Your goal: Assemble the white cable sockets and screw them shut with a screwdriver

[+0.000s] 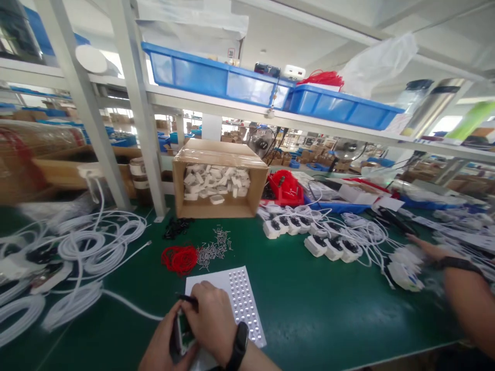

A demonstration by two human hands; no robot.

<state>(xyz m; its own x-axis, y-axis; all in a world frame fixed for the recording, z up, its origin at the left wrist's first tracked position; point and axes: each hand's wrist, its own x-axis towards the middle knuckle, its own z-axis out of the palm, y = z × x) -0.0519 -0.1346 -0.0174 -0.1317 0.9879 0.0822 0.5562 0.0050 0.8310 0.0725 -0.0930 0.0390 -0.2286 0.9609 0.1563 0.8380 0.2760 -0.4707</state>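
My left hand [162, 342] is closed around a small open housing with a green circuit board [184, 323] in it. A white cable [131, 305] runs from the coils at the left towards this housing. My right hand [212, 314], with a black watch on its wrist, is bent over the housing, its fingers pinched on a slim black piece [187, 298] whose kind I cannot make out. Under the hands lies a white sheet with rows of small round silvery dots [242, 304]. A red bundle of thin rings [180, 259] and scattered small screws [214, 248] lie just beyond.
Coiled white cables [81, 247] spread at the left. Behind stands a cardboard box [218, 210] of white plastic parts. White units with black tops [325, 247] lie to the right, near another person's arm [460, 283]. Blue bins [185, 67] sit on an overhead shelf.
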